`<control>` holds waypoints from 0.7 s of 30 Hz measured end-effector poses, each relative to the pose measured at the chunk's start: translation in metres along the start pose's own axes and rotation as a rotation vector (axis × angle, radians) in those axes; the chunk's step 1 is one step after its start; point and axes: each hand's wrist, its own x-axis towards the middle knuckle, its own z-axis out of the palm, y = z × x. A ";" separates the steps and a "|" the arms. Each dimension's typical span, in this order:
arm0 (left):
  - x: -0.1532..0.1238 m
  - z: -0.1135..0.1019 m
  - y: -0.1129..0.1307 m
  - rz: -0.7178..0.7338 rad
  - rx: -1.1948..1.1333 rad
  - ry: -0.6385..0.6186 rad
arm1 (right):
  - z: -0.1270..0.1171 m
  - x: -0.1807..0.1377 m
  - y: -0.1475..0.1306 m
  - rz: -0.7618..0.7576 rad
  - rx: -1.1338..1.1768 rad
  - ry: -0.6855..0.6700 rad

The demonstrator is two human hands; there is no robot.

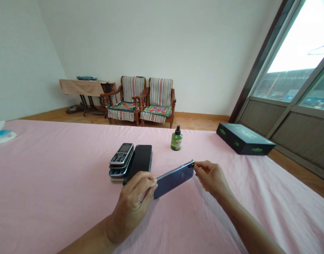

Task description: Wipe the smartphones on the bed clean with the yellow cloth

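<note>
A dark blue smartphone [175, 180] is held sideways above the pink sheet, its back with the camera corner towards me and its right end raised. My left hand [135, 195] pinches the phone's left end between thumb and fingers. At the camera end, the fingers of my right hand [213, 178] are closed on the phone's corner. Something yellowish shows under those fingers, too small to make out. Just beyond my left hand lies a black smartphone [140, 158], screen up. Beside it on the left, several keypad phones [122, 155] are stacked.
A green spray bottle [177, 139] with a black cap stands beyond the phone. To the far right lies a black box [243, 139] with green print. Two wooden chairs [156, 95] and a cloth-covered table [82, 86] stand by the wall. White-and-blue material [3, 135] lies far left.
</note>
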 end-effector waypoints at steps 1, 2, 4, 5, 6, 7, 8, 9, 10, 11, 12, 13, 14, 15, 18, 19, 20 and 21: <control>0.000 0.000 0.000 0.000 0.000 0.002 | 0.000 0.000 0.002 0.000 -0.040 -0.031; 0.000 0.000 0.000 0.004 -0.001 0.005 | 0.001 0.000 0.004 -0.007 -0.076 -0.057; 0.000 0.000 0.000 0.012 -0.005 0.011 | 0.002 0.000 0.008 -0.025 -0.124 -0.093; 0.000 0.000 0.000 0.015 -0.007 0.009 | 0.002 0.000 0.009 -0.031 -0.147 -0.106; -0.001 0.001 0.000 0.017 -0.007 0.006 | 0.003 0.000 0.010 -0.035 -0.171 -0.111; -0.001 0.001 -0.001 0.017 -0.007 0.004 | 0.003 0.000 0.010 -0.035 -0.193 -0.109; -0.002 0.001 -0.001 0.013 -0.004 0.004 | 0.003 0.000 0.010 -0.035 -0.213 -0.103; -0.003 0.001 -0.001 0.007 0.000 0.006 | 0.003 0.000 0.009 -0.033 -0.229 -0.097; -0.003 0.001 -0.001 0.001 0.006 0.013 | 0.003 0.000 0.009 -0.033 -0.241 -0.092; -0.004 0.001 -0.001 -0.009 0.013 0.020 | 0.003 0.000 0.008 -0.032 -0.248 -0.091; -0.004 0.001 -0.001 -0.018 0.018 0.026 | 0.002 0.001 0.008 -0.034 -0.252 -0.091; -0.004 0.001 -0.001 -0.026 0.022 0.031 | 0.002 0.001 0.007 -0.036 -0.255 -0.092; -0.004 0.001 0.000 -0.030 0.022 0.031 | 0.001 0.001 0.007 -0.041 -0.258 -0.093; -0.005 0.001 0.000 -0.033 0.020 0.030 | 0.000 0.001 0.007 -0.046 -0.264 -0.094; -0.005 0.001 0.001 -0.033 0.009 0.022 | -0.001 0.001 0.007 -0.061 -0.299 -0.104; -0.005 0.001 0.001 -0.033 0.008 0.021 | -0.001 0.000 0.007 -0.065 -0.314 -0.110; -0.005 0.002 0.001 -0.033 0.006 0.023 | -0.001 -0.001 0.007 -0.067 -0.330 -0.116; -0.004 0.002 0.001 -0.032 0.005 0.026 | 0.000 -0.002 0.007 -0.068 -0.345 -0.121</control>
